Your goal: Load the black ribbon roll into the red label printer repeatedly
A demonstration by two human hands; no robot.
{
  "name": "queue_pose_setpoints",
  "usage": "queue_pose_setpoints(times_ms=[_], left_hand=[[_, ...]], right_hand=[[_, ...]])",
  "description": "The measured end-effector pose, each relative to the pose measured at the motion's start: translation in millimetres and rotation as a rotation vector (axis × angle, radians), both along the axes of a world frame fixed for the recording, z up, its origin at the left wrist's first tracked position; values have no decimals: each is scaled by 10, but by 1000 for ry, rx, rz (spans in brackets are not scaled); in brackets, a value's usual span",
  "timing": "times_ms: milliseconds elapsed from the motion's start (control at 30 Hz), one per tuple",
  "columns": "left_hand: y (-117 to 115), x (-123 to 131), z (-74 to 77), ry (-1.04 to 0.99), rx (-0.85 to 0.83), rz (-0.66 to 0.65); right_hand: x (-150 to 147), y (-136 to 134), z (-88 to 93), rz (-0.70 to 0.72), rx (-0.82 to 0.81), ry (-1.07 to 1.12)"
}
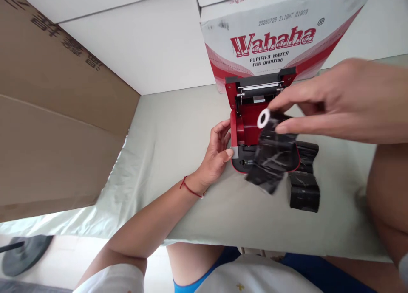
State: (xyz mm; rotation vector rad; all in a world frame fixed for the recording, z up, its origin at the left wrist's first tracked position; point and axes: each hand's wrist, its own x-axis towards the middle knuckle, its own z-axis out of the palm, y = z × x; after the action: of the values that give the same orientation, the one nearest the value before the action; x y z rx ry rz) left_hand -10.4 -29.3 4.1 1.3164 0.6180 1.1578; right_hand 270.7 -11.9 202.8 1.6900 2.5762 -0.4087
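Observation:
A small red printer (245, 123) stands open on the pale green table cover (178, 127), its lid tipped back. My left hand (216, 155) rests against the printer's left side, thumb pressed on its front corner, fingers curled round the edge. My right hand (338, 100) is raised above the printer and pinches a roll wrapped in black plastic (270, 150); the roll's white core end shows at the fingertips and the wrapper hangs loose below.
Two more black-wrapped rolls (304, 191) lie on the table right of the printer. A red and white Wahaha water carton (274, 34) stands just behind it. A large brown cardboard box (47, 110) fills the left side. The table edge runs near my lap.

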Motion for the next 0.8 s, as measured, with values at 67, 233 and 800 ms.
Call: queue_pose_setpoints(times_ms=[67, 233, 800], left_hand=[[3, -12, -4, 1, -2, -11], [2, -16, -2, 4, 0, 12], [8, -24, 5, 0, 12, -13]], right_hand=[[199, 52, 51, -103, -6, -149], [328, 247, -23, -314, -215, -477], [249, 270, -727, -98, -92, 40]])
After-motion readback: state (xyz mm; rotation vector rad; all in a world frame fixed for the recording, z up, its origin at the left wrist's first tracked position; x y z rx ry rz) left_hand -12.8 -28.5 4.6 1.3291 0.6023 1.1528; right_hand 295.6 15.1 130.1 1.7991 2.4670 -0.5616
